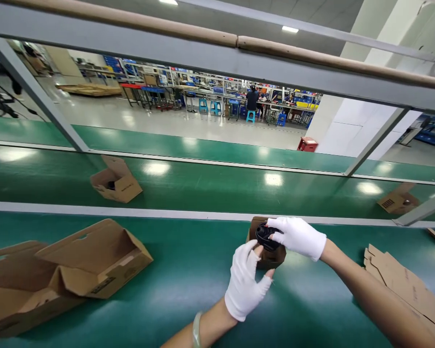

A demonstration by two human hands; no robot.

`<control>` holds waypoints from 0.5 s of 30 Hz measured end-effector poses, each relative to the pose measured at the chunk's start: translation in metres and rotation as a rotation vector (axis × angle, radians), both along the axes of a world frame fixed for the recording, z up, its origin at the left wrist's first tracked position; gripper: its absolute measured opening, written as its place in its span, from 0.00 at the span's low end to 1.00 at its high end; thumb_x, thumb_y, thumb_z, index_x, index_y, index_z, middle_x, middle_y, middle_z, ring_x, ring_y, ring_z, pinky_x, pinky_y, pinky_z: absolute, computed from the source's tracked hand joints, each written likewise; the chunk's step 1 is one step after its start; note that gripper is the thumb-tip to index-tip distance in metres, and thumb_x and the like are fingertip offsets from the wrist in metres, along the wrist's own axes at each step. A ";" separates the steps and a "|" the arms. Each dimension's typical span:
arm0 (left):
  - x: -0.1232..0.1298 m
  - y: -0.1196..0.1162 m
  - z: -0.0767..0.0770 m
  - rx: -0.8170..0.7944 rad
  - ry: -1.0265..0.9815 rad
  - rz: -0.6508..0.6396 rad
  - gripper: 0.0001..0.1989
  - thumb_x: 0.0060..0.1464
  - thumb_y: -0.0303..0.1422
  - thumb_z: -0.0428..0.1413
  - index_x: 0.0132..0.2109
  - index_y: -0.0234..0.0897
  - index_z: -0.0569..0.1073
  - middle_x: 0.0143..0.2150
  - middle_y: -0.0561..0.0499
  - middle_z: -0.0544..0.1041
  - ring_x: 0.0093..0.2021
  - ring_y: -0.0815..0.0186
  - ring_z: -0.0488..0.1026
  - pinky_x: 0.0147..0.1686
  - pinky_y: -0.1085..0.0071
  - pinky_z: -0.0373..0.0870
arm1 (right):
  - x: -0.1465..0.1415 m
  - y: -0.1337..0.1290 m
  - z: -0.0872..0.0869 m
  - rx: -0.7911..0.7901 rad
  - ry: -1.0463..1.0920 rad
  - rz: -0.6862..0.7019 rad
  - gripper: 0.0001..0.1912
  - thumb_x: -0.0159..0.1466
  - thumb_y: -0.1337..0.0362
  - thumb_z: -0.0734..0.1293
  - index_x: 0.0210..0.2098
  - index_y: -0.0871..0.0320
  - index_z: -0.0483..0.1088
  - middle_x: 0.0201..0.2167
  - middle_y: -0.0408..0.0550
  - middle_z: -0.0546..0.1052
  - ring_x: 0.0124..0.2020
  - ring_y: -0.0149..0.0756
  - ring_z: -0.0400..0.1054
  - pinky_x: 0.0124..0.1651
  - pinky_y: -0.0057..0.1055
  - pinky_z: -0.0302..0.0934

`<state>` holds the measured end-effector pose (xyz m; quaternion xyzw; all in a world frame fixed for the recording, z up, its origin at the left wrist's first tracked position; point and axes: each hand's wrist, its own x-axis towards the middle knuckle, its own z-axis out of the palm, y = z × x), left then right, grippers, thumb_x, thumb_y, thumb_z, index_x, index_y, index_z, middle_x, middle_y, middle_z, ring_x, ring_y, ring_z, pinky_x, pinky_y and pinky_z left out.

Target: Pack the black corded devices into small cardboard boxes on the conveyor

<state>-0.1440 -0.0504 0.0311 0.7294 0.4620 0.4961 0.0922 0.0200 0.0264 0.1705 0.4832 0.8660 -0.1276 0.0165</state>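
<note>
Both my hands wear white gloves with some bare fingertips. My right hand (pixel 299 237) grips a black rounded part (pixel 267 236), whose exact kind I cannot make out, over a small open cardboard box (pixel 271 263). The box sits on the green work surface, partly covered by my hands. My left hand (pixel 244 282) is at the box's near left side, thumb and forefinger apart. Its forefinger is close to the black part's lower edge; whether it touches is unclear.
Open cardboard boxes (pixel 119 273) stand on the left, and flattened cardboard sheets (pixel 408 282) lie at right. Beyond a pale rail, a green belt carries a box (pixel 121 186) with something black inside and another box (pixel 397 200). A metal frame (pixel 203 46) spans above.
</note>
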 end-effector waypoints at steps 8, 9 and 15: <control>0.008 0.021 -0.019 -0.020 0.458 -0.092 0.11 0.49 0.30 0.59 0.40 0.36 0.68 0.42 0.49 0.72 0.43 0.56 0.67 0.38 0.57 0.71 | -0.042 0.019 -0.063 -0.233 -0.563 0.164 0.11 0.57 0.65 0.64 0.36 0.62 0.75 0.36 0.58 0.78 0.39 0.54 0.74 0.39 0.42 0.67; 0.009 0.024 -0.018 -0.007 0.482 -0.088 0.07 0.51 0.30 0.58 0.38 0.37 0.68 0.39 0.50 0.72 0.39 0.58 0.68 0.34 0.58 0.71 | -0.040 0.019 -0.066 -0.236 -0.533 0.161 0.12 0.57 0.65 0.63 0.38 0.62 0.74 0.36 0.58 0.79 0.38 0.53 0.75 0.39 0.43 0.67; 0.009 0.063 -0.023 -0.120 0.578 -0.105 0.04 0.55 0.31 0.55 0.37 0.36 0.69 0.43 0.48 0.72 0.40 0.55 0.69 0.30 0.55 0.72 | 0.067 0.006 -0.037 0.018 -0.071 -0.131 0.21 0.67 0.60 0.54 0.54 0.51 0.69 0.53 0.47 0.74 0.51 0.41 0.70 0.55 0.39 0.65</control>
